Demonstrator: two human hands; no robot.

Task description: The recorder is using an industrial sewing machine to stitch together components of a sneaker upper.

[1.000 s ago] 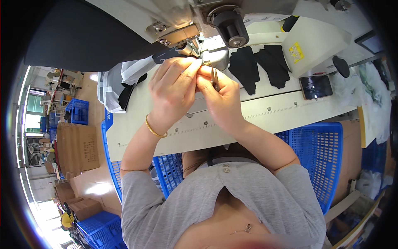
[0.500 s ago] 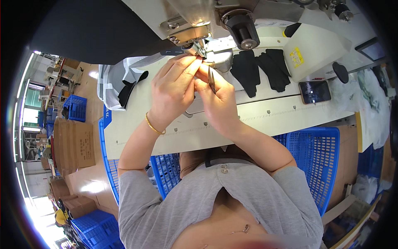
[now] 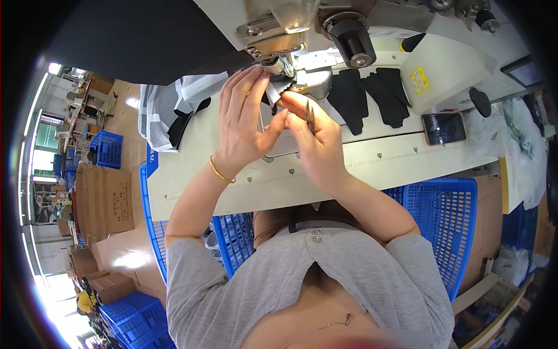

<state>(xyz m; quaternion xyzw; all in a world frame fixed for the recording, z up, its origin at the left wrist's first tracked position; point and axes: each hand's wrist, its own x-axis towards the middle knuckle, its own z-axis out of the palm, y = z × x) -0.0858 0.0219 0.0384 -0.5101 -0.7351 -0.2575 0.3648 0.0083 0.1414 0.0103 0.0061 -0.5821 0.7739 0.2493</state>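
My left hand [image 3: 239, 116] lies with its fingers stretched out together beside the lit foot of a sewing machine [image 3: 279, 61], the thumb reaching toward my right hand. A small grey and black fabric piece [image 3: 275, 93] shows between both hands, just in front of the foot. Closed round a dark, two-pronged pointed tool [image 3: 311, 116], my right hand [image 3: 319, 142] has its fingertips at the edge of that fabric. The tool's points face the machine; whether it is snips or tweezers I cannot tell. Part of the fabric is hidden by my fingers.
Black fabric pieces [image 3: 347, 102] lie right of the foot, near a phone [image 3: 443, 128]. White and grey cloth [image 3: 160, 116] is bunched at the left. A ruler strip runs along the pale table [image 3: 221, 198]. Blue baskets [image 3: 442, 221] stand below the edge; cartons [image 3: 104, 203] are at far left.
My left hand has let go of its pinch and its fingers have straightened, drawing away from my right hand. The grey-black fabric now shows between them. The whole view has shifted slightly.
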